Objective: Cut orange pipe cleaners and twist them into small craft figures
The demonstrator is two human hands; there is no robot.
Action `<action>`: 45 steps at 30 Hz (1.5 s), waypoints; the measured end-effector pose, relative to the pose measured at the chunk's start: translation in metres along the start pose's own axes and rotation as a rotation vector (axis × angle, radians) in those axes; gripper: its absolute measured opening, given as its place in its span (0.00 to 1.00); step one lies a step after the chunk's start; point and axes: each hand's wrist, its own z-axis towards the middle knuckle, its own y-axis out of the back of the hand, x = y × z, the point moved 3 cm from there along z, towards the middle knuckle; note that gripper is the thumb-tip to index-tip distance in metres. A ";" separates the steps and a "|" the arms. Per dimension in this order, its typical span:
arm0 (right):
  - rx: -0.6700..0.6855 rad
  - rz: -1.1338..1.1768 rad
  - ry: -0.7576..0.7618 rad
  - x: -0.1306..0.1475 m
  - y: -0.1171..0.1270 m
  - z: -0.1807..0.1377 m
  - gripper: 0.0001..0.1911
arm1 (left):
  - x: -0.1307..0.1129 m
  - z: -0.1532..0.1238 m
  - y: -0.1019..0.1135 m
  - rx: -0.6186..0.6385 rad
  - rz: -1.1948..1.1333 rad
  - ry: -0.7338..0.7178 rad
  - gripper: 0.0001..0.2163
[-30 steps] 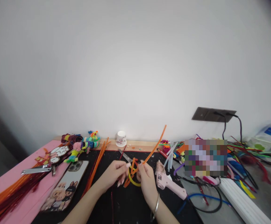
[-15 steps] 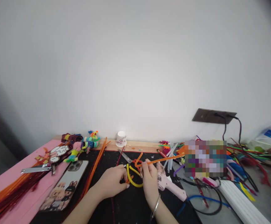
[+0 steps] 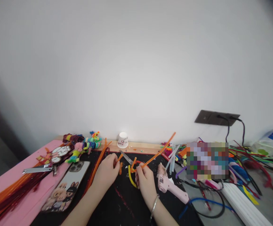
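Note:
My right hand (image 3: 144,179) is closed in a pinch on a long orange pipe cleaner (image 3: 158,152), which slants up and to the right from my fingers; a short bent end sticks up beside them. A curved yellow pipe cleaner (image 3: 130,176) lies on the black mat (image 3: 124,207) just left of this hand. My left hand (image 3: 106,171) rests further left with fingers curled around a short orange piece (image 3: 120,167). Scissors (image 3: 126,157) lie just beyond both hands.
A pink glue gun (image 3: 170,185) lies right of my right hand, with glue sticks (image 3: 173,153) behind it. A phone (image 3: 66,185) and a bundle of orange pipe cleaners (image 3: 96,166) lie left. A paper cup (image 3: 122,140) stands at the wall. Tangled pipe cleaners and cables (image 3: 244,169) crowd the right.
My left hand moved left, away from the right hand, taking a short orange piece. The long orange pipe cleaner swung from nearly level to slanting upward. The yellow piece now lies free on the mat.

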 end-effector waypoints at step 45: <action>0.088 0.316 -0.154 0.012 -0.002 0.001 0.13 | -0.018 -0.017 -0.030 0.362 -1.068 0.326 0.14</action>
